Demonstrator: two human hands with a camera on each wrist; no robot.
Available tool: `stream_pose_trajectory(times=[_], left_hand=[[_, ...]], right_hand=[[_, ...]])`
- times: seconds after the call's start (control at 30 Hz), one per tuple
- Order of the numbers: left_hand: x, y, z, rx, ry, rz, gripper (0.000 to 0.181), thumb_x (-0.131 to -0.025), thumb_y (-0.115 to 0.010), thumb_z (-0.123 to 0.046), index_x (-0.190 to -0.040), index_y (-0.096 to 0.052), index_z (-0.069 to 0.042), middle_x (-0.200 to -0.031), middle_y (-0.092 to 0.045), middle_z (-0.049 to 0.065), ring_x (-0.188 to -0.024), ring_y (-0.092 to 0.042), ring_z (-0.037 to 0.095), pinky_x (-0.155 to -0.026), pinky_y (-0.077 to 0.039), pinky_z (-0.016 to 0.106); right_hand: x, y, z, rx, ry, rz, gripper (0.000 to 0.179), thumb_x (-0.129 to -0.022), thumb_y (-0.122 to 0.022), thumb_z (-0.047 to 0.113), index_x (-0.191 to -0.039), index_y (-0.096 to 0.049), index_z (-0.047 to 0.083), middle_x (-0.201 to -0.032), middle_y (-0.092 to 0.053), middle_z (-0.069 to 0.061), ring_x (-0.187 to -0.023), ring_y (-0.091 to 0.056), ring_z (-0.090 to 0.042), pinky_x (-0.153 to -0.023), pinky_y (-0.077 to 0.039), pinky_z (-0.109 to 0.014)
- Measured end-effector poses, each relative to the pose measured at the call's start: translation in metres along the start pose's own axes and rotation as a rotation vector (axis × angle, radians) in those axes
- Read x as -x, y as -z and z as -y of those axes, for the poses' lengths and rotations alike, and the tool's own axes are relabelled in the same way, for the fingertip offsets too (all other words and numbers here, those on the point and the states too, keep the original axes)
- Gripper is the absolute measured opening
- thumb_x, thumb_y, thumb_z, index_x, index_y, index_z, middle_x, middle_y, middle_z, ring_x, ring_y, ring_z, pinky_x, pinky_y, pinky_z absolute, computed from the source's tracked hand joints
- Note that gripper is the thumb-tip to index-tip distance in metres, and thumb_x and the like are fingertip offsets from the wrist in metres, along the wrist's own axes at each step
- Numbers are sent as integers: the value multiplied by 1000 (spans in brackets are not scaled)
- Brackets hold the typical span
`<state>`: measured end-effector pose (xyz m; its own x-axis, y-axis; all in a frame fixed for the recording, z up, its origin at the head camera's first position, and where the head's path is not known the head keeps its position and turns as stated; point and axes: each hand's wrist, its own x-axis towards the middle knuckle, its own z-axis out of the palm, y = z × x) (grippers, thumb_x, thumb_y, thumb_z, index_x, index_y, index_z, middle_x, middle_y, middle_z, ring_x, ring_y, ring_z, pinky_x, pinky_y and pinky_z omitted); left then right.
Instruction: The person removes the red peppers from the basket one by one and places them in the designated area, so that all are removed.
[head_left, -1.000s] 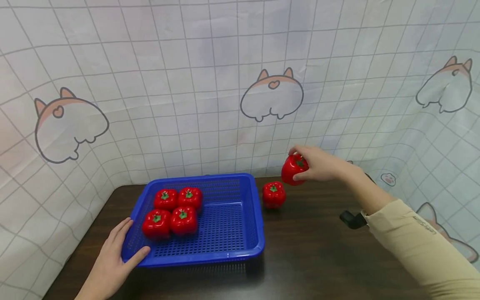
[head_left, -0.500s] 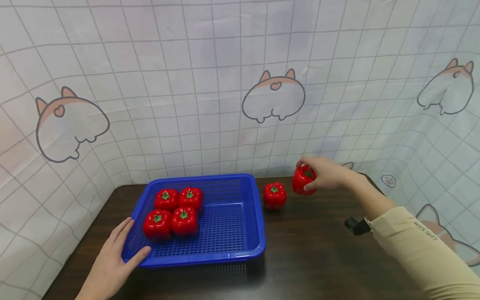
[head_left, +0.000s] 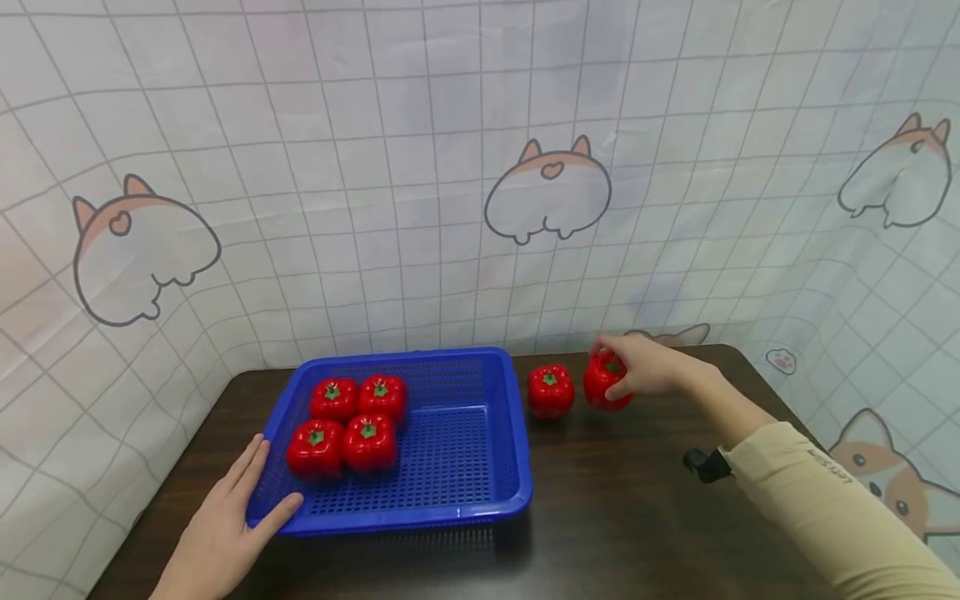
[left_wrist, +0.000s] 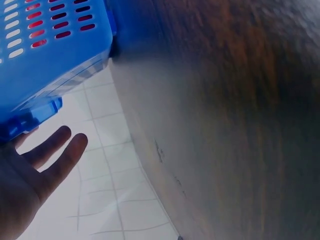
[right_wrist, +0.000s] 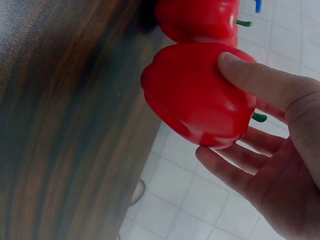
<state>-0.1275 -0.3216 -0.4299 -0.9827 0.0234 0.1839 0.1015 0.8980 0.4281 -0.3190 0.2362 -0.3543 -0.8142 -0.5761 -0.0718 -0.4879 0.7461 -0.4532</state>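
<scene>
My right hand (head_left: 647, 367) grips a glossy red bell pepper (head_left: 604, 383) between thumb and fingers, at the back of the table right of the basket. In the right wrist view the thumb lies across the held bell pepper (right_wrist: 200, 95), its green stem toward the palm. Just left of it stands another red bell pepper (head_left: 551, 392). A blue plastic basket (head_left: 435, 518) holds several red bell peppers (head_left: 369, 442) in its left half. My left hand (head_left: 219, 521) rests with extended fingers at the basket's left front corner; the left wrist view shows it beside the basket wall (left_wrist: 55, 60).
The dark wooden table (head_left: 600, 517) carries everything. A white grid-patterned cloth (head_left: 420, 167) with cartoon corgis hangs behind and at both sides. A black strap piece (head_left: 707, 465) sits at the right wrist.
The right hand has moved right, then lowered the bell pepper to about table level beside the other one. My left hand and the basket have stayed in place.
</scene>
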Motion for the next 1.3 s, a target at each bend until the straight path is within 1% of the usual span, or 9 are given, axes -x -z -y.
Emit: stream_pose_trajectory(times=[0.27,0.5,0.6,0.83,1.03,1.17,1.3], left_hand=[[-2,2,-1,-24,-9,15,93,-99,-60,-58,-163,-22,-2,-167,-19,22,-139,-33,58,-102,-32,78],[-2,2,0,-30,2,28,94,-99,-59,-59,-163,-20,-3,-167,-18,22,-139,-33,59,-102,-31,78],[-2,2,1,-33,6,31,94,-99,-58,-59,-163,-20,-3,-168,-18,22,-140,-33,59,-102,-31,78],[-1,-1,3,-14,-3,17,94,-99,-60,-58,-163,-20,-3,-168,-17,21,-141,-32,58,-102,-31,78],[1,-1,3,-2,-6,8,93,-99,-61,-56,-164,-20,-4,-169,-16,19,-142,-31,57,-102,-31,78],[1,0,2,-1,-5,5,92,-99,-61,-56,-164,-20,-4,-169,-16,19,-141,-31,58,-102,-31,78],[1,1,1,1,0,7,92,-99,-60,-56,-164,-20,-4,-169,-15,19,-142,-31,57,-102,-31,78]], right_hand=[[-3,-7,-3,3,-7,26,57,-83,-85,7,-132,-56,2,-120,-65,-11,-110,-61,-32,-87,-58,-47],[-7,-14,-5,-20,-39,45,56,-84,-84,5,-132,-56,4,-121,-63,-10,-112,-59,-31,-90,-56,-48],[-9,-18,-7,-14,-41,47,56,-84,-84,4,-132,-56,5,-121,-63,-9,-112,-59,-31,-91,-56,-49],[-14,-25,-7,-7,-37,49,57,-83,-83,1,-133,-56,4,-123,-63,-11,-113,-59,-32,-93,-55,-50],[-17,-27,-4,2,-43,49,59,-82,-83,1,-135,-56,3,-127,-63,-12,-117,-58,-34,-95,-54,-52],[-19,-29,-5,7,-39,41,61,-82,-84,1,-135,-56,5,-131,-61,-14,-120,-58,-36,-97,-53,-53],[-20,-27,-6,-5,-35,37,66,-80,-86,2,-139,-55,6,-138,-59,-15,-126,-56,-37,-100,-51,-54]])
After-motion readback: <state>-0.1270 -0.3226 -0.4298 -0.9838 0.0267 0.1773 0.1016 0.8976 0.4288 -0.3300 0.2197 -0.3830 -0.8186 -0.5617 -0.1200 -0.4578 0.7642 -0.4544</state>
